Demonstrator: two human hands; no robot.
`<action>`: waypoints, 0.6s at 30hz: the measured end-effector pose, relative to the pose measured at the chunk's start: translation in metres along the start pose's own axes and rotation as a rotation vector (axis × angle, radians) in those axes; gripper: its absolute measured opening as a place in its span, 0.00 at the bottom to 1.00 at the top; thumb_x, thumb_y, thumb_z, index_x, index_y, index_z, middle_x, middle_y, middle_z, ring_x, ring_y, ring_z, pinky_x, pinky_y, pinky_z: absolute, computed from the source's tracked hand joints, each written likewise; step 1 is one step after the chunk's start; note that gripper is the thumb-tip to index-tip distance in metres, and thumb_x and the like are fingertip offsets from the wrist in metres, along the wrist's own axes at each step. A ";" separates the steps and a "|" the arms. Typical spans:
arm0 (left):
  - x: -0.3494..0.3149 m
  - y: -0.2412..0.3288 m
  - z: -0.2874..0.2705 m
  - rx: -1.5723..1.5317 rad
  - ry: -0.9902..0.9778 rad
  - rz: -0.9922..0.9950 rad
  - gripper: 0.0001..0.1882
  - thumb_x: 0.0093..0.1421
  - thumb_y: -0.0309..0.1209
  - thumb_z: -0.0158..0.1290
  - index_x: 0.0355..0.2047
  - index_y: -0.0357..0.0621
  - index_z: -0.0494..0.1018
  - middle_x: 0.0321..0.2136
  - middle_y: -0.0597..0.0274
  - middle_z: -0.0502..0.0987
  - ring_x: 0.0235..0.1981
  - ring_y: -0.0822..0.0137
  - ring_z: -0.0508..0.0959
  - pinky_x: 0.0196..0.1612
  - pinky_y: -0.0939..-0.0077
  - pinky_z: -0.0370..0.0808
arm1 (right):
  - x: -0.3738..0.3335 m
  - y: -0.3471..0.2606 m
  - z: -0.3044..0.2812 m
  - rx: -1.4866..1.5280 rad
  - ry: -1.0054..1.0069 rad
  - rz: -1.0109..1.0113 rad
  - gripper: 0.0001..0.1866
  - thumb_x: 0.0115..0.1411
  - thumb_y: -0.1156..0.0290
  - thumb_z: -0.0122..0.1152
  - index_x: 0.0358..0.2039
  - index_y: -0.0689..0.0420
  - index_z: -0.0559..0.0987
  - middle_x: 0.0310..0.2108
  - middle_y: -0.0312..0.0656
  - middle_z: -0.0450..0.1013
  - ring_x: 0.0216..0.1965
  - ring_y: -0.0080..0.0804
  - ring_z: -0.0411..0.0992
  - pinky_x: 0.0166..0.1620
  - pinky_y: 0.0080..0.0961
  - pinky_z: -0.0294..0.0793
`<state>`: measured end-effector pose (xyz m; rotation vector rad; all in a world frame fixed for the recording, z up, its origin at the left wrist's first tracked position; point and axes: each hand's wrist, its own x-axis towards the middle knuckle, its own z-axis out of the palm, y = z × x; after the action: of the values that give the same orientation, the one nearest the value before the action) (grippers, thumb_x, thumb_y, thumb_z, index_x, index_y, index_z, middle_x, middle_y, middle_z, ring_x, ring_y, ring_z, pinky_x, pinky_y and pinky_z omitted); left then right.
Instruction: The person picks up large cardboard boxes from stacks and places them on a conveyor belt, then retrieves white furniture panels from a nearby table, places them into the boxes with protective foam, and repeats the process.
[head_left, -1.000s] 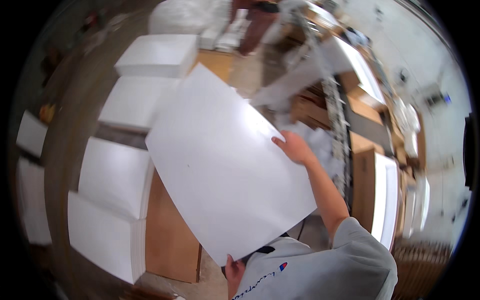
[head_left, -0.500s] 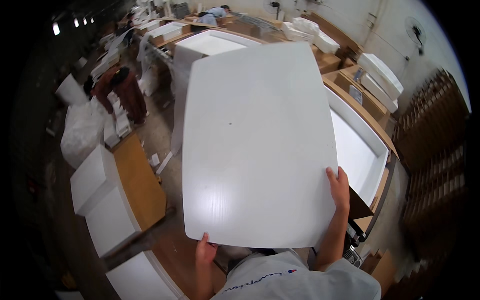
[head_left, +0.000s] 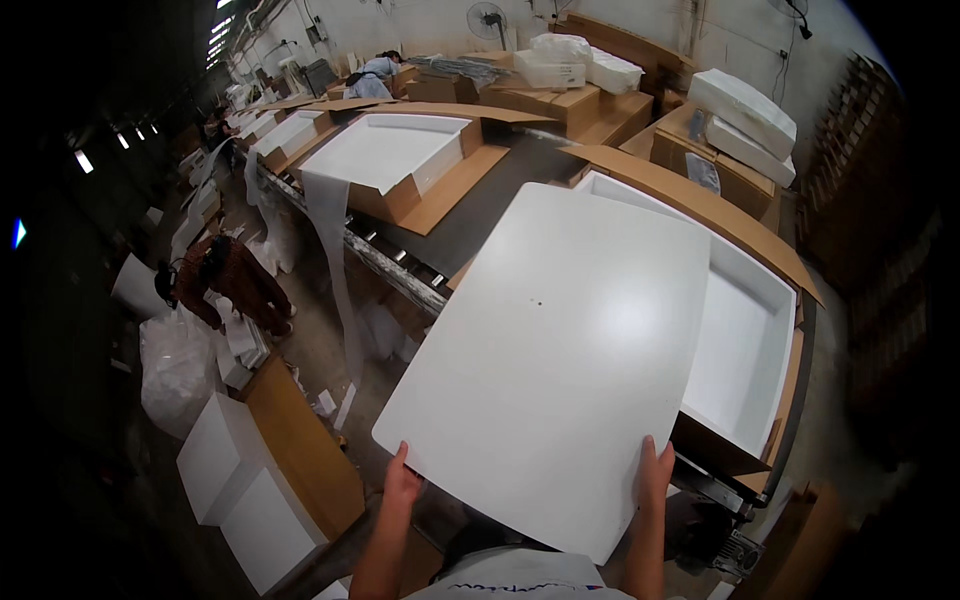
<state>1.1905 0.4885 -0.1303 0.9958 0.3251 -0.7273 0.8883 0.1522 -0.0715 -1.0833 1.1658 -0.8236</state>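
A large white rectangular panel (head_left: 560,360) is held between my two hands. My left hand (head_left: 402,482) grips its near left corner, thumb on top and fingers hidden beneath. On the near right edge, my right hand (head_left: 655,472) has hold with the thumb up along the side. A small dark spot shows near the panel's middle. Its far right part overlaps an open cardboard box (head_left: 700,205) with a white foam-like lining (head_left: 740,350), on a conveyor. Whether panel and box touch, I cannot tell.
Farther along the conveyor (head_left: 500,165) stands another open box with a white tray-like piece (head_left: 390,150). White wrapped packs (head_left: 745,110) lie on cartons at right. One person (head_left: 235,280) bends over white pieces at left; another (head_left: 375,78) leans at the back. White blocks (head_left: 250,490) stand near left.
The panel has come down and swung to the right, tilting its far end over the lined box. Both hands moved with it, and the view shifted to show more of the conveyor.
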 end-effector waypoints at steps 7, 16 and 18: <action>0.106 0.004 0.058 0.077 -0.155 -0.010 0.22 0.63 0.40 0.52 0.53 0.40 0.67 0.49 0.57 0.73 0.51 0.60 0.72 0.55 0.64 0.69 | -0.044 0.041 0.087 0.234 0.173 0.005 0.24 0.67 0.64 0.48 0.58 0.63 0.57 0.56 0.49 0.63 0.53 0.36 0.64 0.56 0.32 0.64; 0.087 0.073 0.112 0.374 -0.316 0.237 0.23 0.61 0.36 0.56 0.49 0.31 0.66 0.39 0.55 0.76 0.39 0.70 0.76 0.41 0.75 0.74 | -0.109 0.060 0.183 0.256 0.139 -0.002 0.25 0.68 0.55 0.43 0.59 0.57 0.55 0.51 0.49 0.66 0.49 0.37 0.69 0.49 0.34 0.69; 0.113 0.095 0.125 0.590 -0.339 0.285 0.21 0.60 0.37 0.56 0.45 0.32 0.67 0.38 0.56 0.76 0.38 0.70 0.75 0.39 0.74 0.73 | -0.120 0.023 0.177 0.112 -0.183 0.185 0.24 0.68 0.53 0.44 0.55 0.56 0.58 0.43 0.46 0.70 0.40 0.36 0.72 0.41 0.31 0.71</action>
<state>1.3283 0.3681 -0.0670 1.4105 -0.3449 -0.7285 1.0323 0.3104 -0.0510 -0.9232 1.0355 -0.6251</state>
